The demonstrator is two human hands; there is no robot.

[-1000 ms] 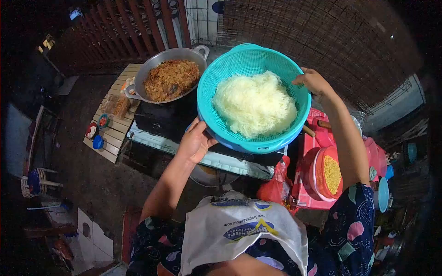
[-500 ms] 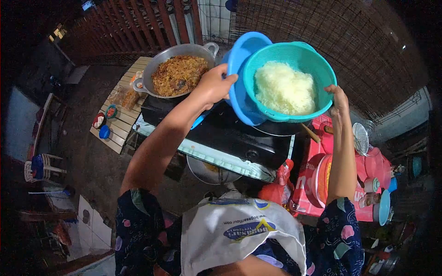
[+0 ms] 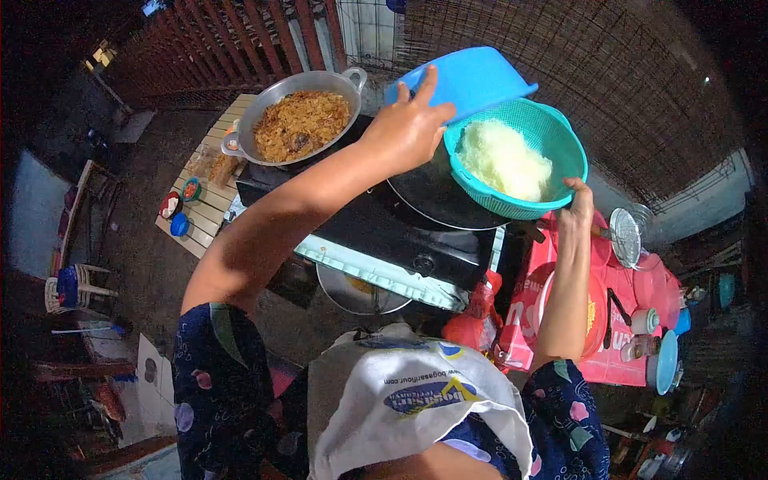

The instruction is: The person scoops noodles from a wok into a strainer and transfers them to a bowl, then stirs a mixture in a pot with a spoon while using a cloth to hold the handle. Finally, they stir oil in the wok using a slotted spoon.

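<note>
My left hand (image 3: 406,132) grips a blue plastic basin (image 3: 476,76) by its side. The basin is tipped over, its underside turned up, and it overlaps the far left edge of a turquoise colander (image 3: 556,132). Closed on the near right rim of that colander is my right hand (image 3: 579,203). A pale, whitish tangle of thin noodles (image 3: 506,162) fills the middle of the colander, which is held tilted above a dark wok (image 3: 424,200) on the stove.
The black stove (image 3: 352,220) carries a metal pot (image 3: 254,154) of browned food at left. Behind it is a slatted wooden table (image 3: 206,210) with small bowls. At right, a red-covered table (image 3: 524,324) holds a wire strainer (image 3: 625,238), tongs and jars. A red plastic bag (image 3: 474,324) hangs at the stove's front.
My left hand has turned the blue basin from upright beside the colander to tipped over beyond it. The colander has lowered slightly and tilted, uncovering more of the wok.
</note>
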